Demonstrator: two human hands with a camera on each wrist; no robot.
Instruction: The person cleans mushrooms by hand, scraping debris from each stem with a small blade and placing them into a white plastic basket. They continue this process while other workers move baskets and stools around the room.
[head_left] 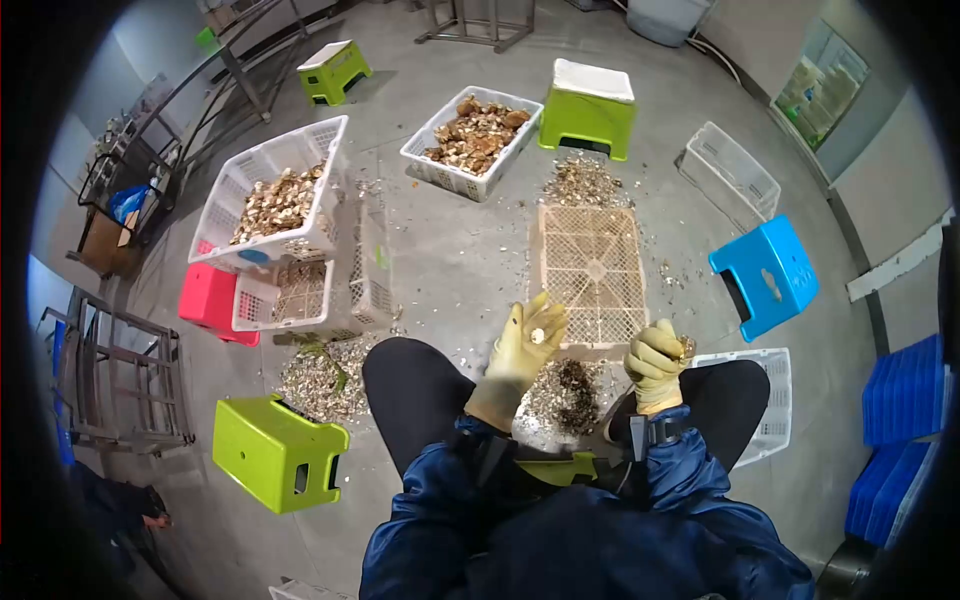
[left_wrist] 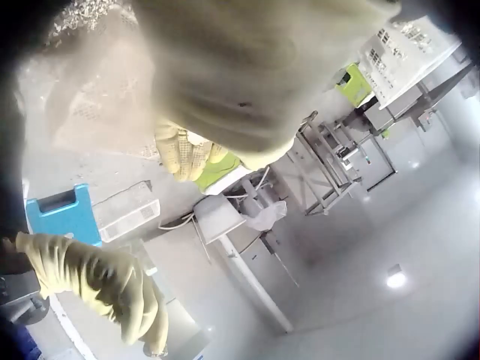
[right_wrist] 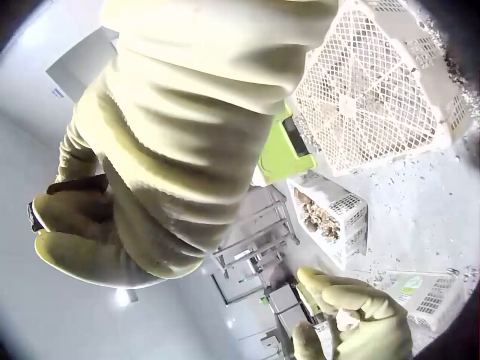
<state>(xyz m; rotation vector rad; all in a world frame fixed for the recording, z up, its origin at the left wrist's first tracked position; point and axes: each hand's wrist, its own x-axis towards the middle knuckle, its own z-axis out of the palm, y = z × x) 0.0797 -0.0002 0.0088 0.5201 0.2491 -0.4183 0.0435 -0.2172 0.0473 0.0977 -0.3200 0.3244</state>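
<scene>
In the head view my gloved left hand (head_left: pixel 525 345) is held palm up, fingers spread and loosely bent. A small whitish piece (head_left: pixel 538 336) lies on it, showing also in the right wrist view against the glove. My gloved right hand (head_left: pixel 655 368) is curled over the right knee, gripping a small brown piece (head_left: pixel 687 345). Dark brown bits of it (right_wrist: pixel 79 184) show between thumb and fingers in the right wrist view; the glove hides most of it. Between the knees, pale and dark scraps (head_left: pixel 575 395) lie before an upturned cream crate (head_left: pixel 592 270).
A crate of brown mushroom-like pieces (head_left: pixel 475 150) stands ahead. Left, a tilted white crate (head_left: pixel 330 145) holds paler ones. Stools stand around: green (head_left: pixel 270 455), blue (head_left: pixel 770 275) and pink (head_left: pixel 205 300). Another white crate (head_left: pixel 775 400) sits by the right knee; scraps (head_left: pixel 325 385) litter the floor.
</scene>
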